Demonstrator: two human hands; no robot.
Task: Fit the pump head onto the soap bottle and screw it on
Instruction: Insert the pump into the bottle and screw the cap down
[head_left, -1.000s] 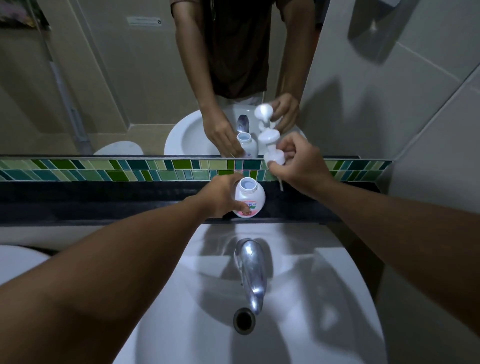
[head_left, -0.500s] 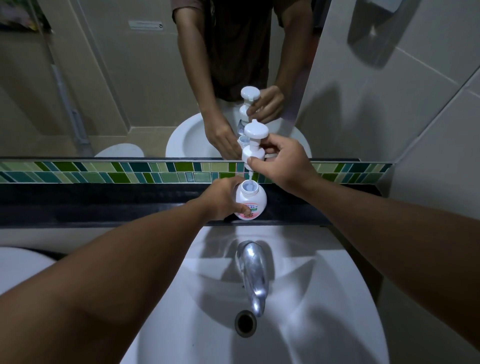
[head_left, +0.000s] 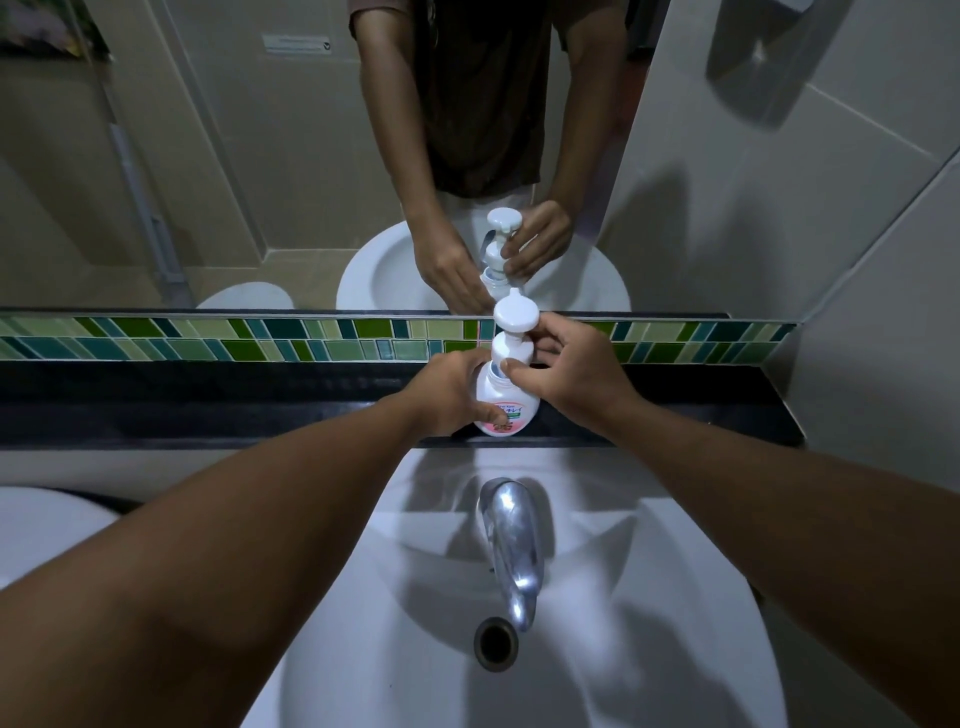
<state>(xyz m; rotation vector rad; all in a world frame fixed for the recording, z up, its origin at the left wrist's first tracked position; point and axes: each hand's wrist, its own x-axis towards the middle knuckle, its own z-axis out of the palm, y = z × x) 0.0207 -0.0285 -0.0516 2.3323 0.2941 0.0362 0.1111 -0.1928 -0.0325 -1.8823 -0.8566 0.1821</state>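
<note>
A small white soap bottle with a pink and green label stands on the black ledge behind the sink. My left hand wraps its body from the left. The white pump head sits upright over the bottle's mouth, its collar low on the neck with a sliver of the opening still showing. My right hand pinches that collar from the right with thumb and fingers. The tube is hidden inside the bottle.
A white sink with a chrome tap and drain lies below the ledge. A green tile strip and a mirror rise behind the bottle. A tiled wall closes the right side.
My right hand brought the pump head from the right to above the bottle, then lowered it so the tube went in and the collar reached the neck. My left hand kept holding the bottle.
</note>
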